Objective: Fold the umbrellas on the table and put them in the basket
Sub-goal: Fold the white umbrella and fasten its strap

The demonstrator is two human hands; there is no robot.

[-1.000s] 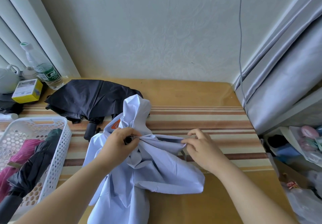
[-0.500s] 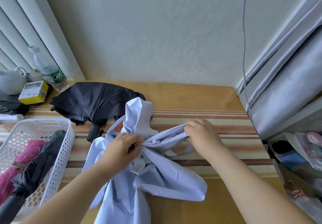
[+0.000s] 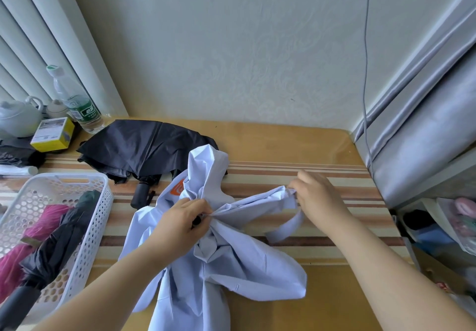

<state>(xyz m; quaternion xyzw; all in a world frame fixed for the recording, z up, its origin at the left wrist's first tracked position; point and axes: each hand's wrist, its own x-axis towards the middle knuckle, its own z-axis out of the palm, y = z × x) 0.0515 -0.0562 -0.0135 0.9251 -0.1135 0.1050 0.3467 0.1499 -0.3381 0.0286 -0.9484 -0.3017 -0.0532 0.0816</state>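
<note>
A pale blue umbrella (image 3: 231, 261) lies loose and crumpled at the middle of the table. My left hand (image 3: 180, 225) grips its bunched middle, where a dark part of the shaft shows. My right hand (image 3: 316, 196) pinches one fabric panel and holds it stretched out to the right, with the closing strap hanging below. A black umbrella (image 3: 144, 147) lies unfolded behind it, its handle toward me. The white perforated basket (image 3: 103, 202) at the left holds a folded pink umbrella (image 3: 38, 230) and a folded black umbrella (image 3: 59, 245).
A plastic water bottle (image 3: 74, 98), a yellow box (image 3: 52, 133) and a white teapot (image 3: 18, 115) stand at the back left. Grey curtains (image 3: 425, 124) and a shelf with small items close the right side. The table (image 3: 283, 140) ends at the wall.
My right hand has pulled the fabric panel farther to the right and away from me, stretching it taut. My left hand has stayed on the umbrella's middle.
</note>
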